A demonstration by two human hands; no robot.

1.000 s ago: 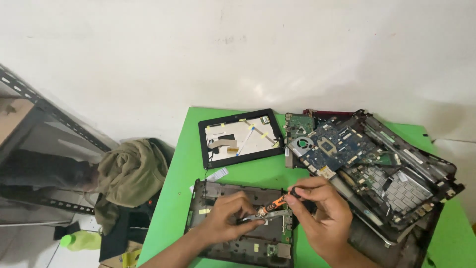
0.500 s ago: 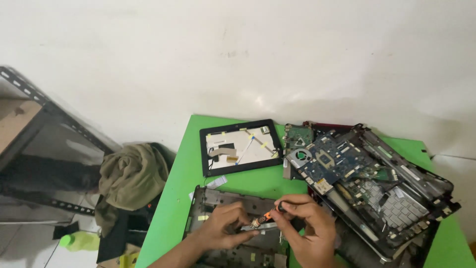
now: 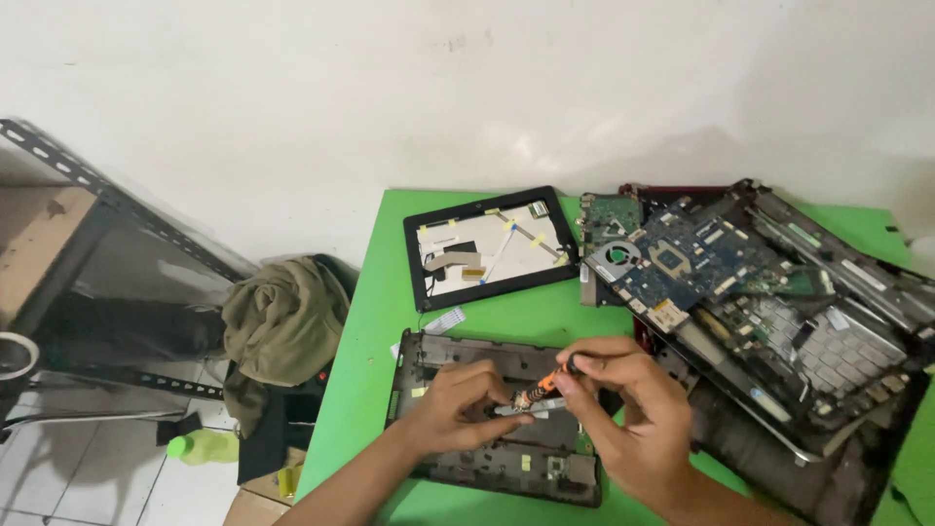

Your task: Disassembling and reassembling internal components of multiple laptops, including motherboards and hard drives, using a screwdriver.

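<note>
Head view. An opened dark laptop base (image 3: 492, 419) lies near the front edge of the green worktop (image 3: 375, 341). The left hand (image 3: 458, 409) rests on it, fingers curled to steady a small silver part (image 3: 521, 407); how tightly they close cannot be told. The right hand (image 3: 633, 419) pinches an orange-handled screwdriver (image 3: 545, 382), tip down at that part. Behind lie a framed panel with loose ribbon cables (image 3: 492, 244) and stacked blue circuit boards (image 3: 682, 258) on gutted chassis.

Risk, as judged: the tip may slip off the fastener and score the board, since the tool stands tilted.

Against the earlier frames, both hands have closed in over the base, and the camera has tilted down.
</note>
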